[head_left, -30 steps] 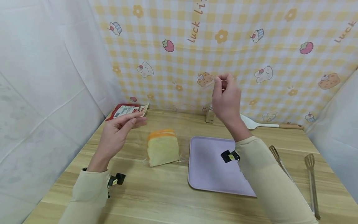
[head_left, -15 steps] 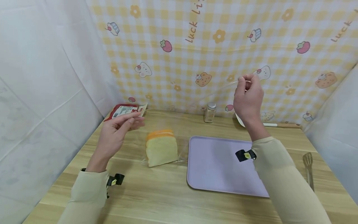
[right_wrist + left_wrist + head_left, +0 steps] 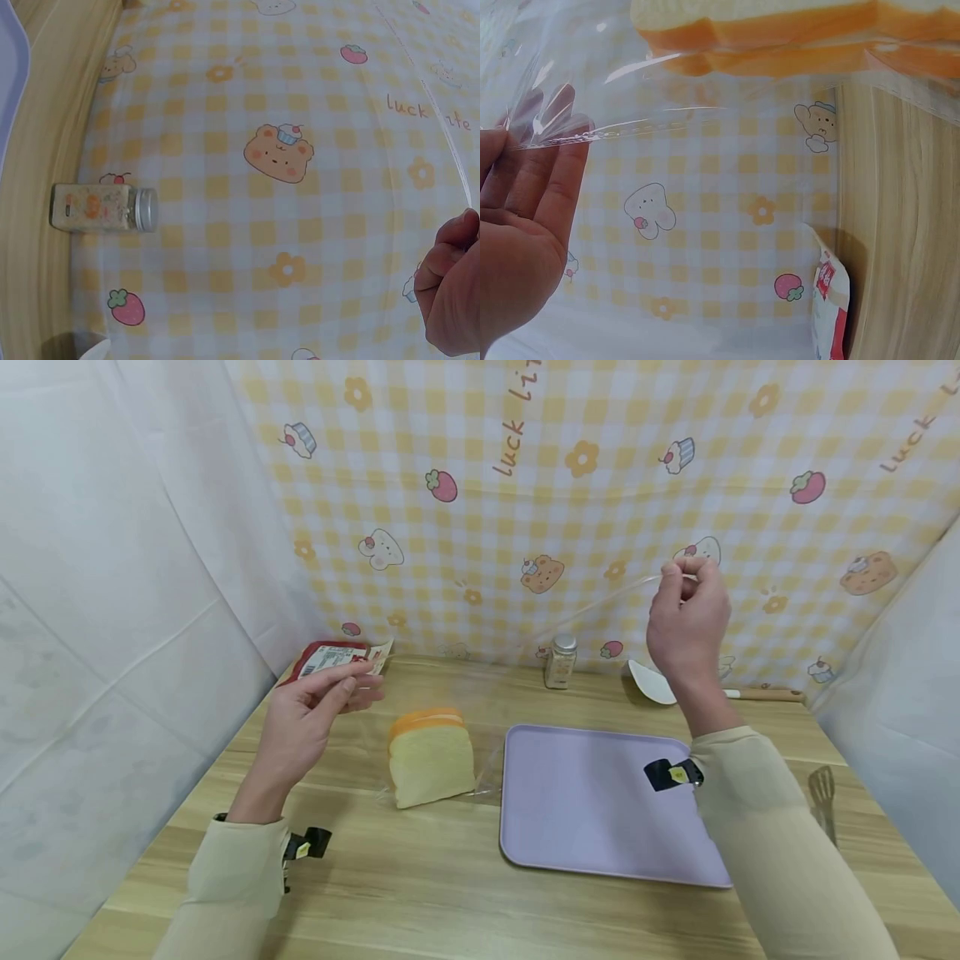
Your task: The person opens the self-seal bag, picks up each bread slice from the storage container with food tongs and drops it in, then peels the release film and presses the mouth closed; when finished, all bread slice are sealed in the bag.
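Two or more slices of bread (image 3: 431, 764) stand inside a clear plastic bag (image 3: 652, 124) left of the tray, cut face toward me. My left hand (image 3: 300, 718) pinches the bag's upper edge between thumb and fingers; in the left wrist view its other fingers show through the film. Up against the curtain, my right hand (image 3: 690, 622) pinches the end of a thin clear plastic strip (image 3: 600, 603). That strip slants down leftward toward the bag and fades against the cloth. The right wrist view shows the strip (image 3: 450, 135) stretched from the curled fingers.
A lilac tray (image 3: 592, 810) lies beside the bread. Behind it stand a spice jar (image 3: 561, 662) and a white-headed spatula (image 3: 651, 683). A red-and-white packet (image 3: 330, 656) lies back left, a metal slotted turner (image 3: 822, 793) at right. Patterned cloth hangs behind.
My right hand has moved rightward, drawing the strip out longer and uncovering the jar and more of the tray. My left hand and the bread stay nearly in place.
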The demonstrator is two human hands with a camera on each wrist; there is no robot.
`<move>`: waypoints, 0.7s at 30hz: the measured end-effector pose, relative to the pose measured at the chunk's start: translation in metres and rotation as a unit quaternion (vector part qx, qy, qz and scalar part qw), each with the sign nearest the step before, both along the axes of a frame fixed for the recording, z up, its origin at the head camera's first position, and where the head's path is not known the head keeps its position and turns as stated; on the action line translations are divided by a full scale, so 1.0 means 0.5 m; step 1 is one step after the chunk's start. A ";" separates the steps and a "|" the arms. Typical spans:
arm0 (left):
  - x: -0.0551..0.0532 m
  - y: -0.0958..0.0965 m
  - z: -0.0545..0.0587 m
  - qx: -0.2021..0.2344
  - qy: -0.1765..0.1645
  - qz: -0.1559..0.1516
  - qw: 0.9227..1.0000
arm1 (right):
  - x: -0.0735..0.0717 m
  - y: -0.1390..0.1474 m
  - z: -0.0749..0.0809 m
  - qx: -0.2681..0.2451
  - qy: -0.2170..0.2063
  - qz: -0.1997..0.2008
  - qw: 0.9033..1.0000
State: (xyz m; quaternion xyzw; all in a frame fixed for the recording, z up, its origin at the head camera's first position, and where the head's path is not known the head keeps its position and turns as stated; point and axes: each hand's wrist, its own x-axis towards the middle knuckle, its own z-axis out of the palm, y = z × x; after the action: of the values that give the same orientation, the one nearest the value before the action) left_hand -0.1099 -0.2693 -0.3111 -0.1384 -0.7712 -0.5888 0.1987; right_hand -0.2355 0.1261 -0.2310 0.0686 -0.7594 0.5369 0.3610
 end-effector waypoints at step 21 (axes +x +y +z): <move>-0.009 -0.008 -0.011 0.052 -0.013 -0.031 0.998 | 0.013 0.028 0.015 -0.016 0.011 -0.015 1.000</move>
State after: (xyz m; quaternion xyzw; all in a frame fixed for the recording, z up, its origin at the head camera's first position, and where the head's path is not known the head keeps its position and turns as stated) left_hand -0.1147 -0.2733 -0.3167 -0.1437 -0.7371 -0.6360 0.1773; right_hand -0.2290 0.1403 -0.2235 0.0572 -0.7476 0.5424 0.3789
